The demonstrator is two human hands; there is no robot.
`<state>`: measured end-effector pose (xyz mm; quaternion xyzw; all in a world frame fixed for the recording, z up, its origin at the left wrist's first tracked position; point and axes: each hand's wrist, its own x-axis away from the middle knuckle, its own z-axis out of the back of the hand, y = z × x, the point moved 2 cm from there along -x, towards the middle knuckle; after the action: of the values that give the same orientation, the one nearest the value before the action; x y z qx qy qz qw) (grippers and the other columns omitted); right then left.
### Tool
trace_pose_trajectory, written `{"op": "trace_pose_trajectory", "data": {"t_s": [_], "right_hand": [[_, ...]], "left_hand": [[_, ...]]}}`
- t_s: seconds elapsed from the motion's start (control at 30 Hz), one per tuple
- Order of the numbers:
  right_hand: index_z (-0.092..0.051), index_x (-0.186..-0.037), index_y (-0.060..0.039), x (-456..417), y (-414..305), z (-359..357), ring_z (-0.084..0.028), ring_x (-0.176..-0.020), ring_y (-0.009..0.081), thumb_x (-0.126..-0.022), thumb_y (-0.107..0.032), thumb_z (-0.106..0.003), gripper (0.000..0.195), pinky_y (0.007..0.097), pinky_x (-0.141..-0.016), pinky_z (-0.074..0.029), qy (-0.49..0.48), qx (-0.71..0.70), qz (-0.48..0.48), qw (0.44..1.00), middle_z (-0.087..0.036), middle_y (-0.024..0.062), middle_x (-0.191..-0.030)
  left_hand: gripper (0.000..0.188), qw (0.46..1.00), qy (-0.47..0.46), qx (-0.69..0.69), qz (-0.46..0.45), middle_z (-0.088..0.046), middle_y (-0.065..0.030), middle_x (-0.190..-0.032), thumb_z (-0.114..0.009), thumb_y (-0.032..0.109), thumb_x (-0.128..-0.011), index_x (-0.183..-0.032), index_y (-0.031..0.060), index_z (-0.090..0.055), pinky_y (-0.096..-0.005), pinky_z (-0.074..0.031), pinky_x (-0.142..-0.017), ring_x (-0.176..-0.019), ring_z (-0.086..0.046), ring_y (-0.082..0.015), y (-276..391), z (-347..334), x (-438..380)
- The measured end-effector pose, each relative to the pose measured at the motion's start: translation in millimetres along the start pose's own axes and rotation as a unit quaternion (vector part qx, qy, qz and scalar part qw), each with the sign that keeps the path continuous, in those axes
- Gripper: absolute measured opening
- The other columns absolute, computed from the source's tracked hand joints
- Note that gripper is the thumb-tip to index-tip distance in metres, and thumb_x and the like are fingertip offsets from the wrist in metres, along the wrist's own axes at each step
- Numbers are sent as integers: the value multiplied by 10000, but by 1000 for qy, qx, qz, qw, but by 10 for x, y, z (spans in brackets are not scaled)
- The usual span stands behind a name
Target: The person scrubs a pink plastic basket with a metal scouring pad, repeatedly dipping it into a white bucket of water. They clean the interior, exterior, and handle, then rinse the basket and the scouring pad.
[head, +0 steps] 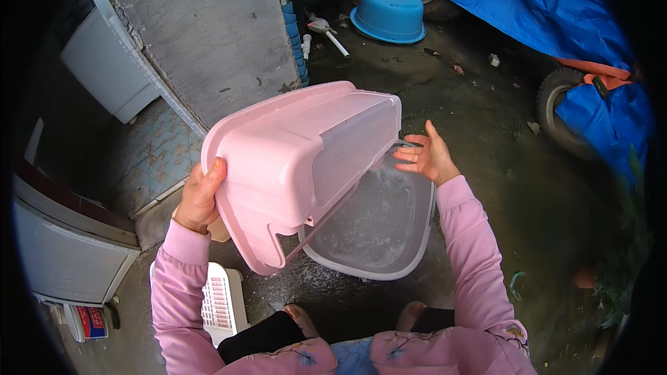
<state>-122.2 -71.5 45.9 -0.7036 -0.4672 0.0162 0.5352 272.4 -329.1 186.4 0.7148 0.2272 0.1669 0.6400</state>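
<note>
My left hand (200, 195) grips the rim of a pink plastic bin (260, 161) with a translucent panel, its thumb on the outer side. The bin is tilted in the air over a grey plastic tub (417, 239) on the wet ground. Cloudy, foamy water (372, 224) lies in the tub, partly hidden by the bin. At the bin's far right end is my right hand (426, 156), palm turned inward and fingers spread. A thin grey strip shows by its fingertips; whether they touch it I cannot tell.
A white slatted plastic piece (224, 297) lies by my left sleeve. An upturned blue basin (391, 13) and a white pipe (337, 44) are farther off. A blue tarpaulin (521, 5) and a tyre (555, 99) border the right. A doorway with a tiled floor (156, 151) opens left.
</note>
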Motion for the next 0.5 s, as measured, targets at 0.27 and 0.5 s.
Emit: {"op": "trace_pose_trajectory", "data": {"t_s": [0.27, 0.5], "right_hand": [[-146, -1535, 145, 923, -1149, 120, -535, -1287, 515, -850, -760, -621, 1231, 669, -1040, -440, 75, -46, 89, 992, -399, 444, -1423], [-450, -1487, -53, 1520, -1394, 184, -516, -1346, 377, -838, -536, -774, 872, 533, -1092, -449, 86, -86, 333, 935, -552, 219, -1402]], "left_hand": [[409, 920, -259, -217, -196, -712, -190, -1150, -708, 320, -975, -1147, -50, -692, -378, -548, -864, -1015, -699, -292, 474, -1376, -173], [522, 782, -254, -359, -442, -614, -157, -1041, -822, 402, -804, -1059, -27, -666, -426, -499, -799, -913, -580, -339, -83, -2097, -332]]}}
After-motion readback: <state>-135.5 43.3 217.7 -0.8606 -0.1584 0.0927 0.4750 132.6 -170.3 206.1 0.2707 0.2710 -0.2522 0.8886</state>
